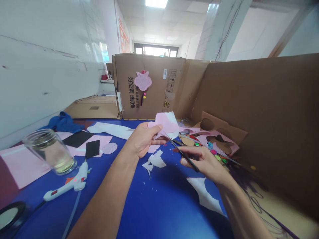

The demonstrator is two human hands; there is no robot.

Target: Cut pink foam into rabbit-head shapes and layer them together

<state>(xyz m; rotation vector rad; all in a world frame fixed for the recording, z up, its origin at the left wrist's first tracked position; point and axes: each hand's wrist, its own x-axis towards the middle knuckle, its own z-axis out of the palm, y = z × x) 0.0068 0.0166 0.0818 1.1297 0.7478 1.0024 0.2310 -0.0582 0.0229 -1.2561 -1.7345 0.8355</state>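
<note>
My left hand (146, 137) pinches a pink piece of felt (164, 122) whose white backing shows along its upper right edge. In my right hand (203, 162) is a pair of dark-handled scissors (186, 156), its blades meeting the lower edge of the felt piece. White offcuts (157, 160) lie on the blue tabletop (152, 205) just below my hands. Another white scrap (205, 194) lies partly beneath my right forearm.
To the left stand a glass jar (51, 152) of pale liquid and a white glue gun (68, 186). Black squares (92, 148) lie on pink sheets. Cut-out brown and pink sheets (221, 132) pile at right. Cardboard walls (154, 96) close the back; a pink flower-shaped ornament (143, 80) hangs there.
</note>
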